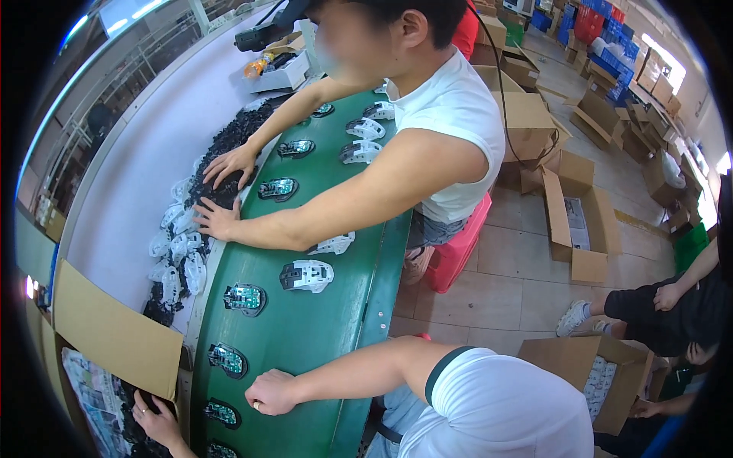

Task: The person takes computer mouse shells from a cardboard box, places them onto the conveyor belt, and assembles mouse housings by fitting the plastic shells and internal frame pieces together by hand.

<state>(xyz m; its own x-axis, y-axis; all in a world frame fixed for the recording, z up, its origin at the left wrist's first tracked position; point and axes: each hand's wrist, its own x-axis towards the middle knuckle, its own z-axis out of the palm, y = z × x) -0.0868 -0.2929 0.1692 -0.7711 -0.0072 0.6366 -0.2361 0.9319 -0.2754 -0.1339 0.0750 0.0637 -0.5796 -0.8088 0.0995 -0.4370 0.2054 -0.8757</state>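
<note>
At the lower left, my left hand (156, 420) reaches into a cardboard box (118, 305), its fingers apart against a heap of small black parts (137, 424). My right hand (275, 393) is a closed fist over the green conveyor belt (305, 336); whatever it holds, if anything, is hidden. Beside that fist lies an open computer mouse base with a green circuit board (227, 360). Another mouse base (221, 413) sits closer to my left hand. Farther up the belt are more bases and a white-and-black mouse shell (307, 275).
Across the belt's far part, a co-worker's two hands (221, 219) touch a pile of black parts on the white side table (153, 145). White shells (183, 244) lie heaped beside them. A pink stool (462, 244) and open cartons (580, 214) stand on the right-hand floor.
</note>
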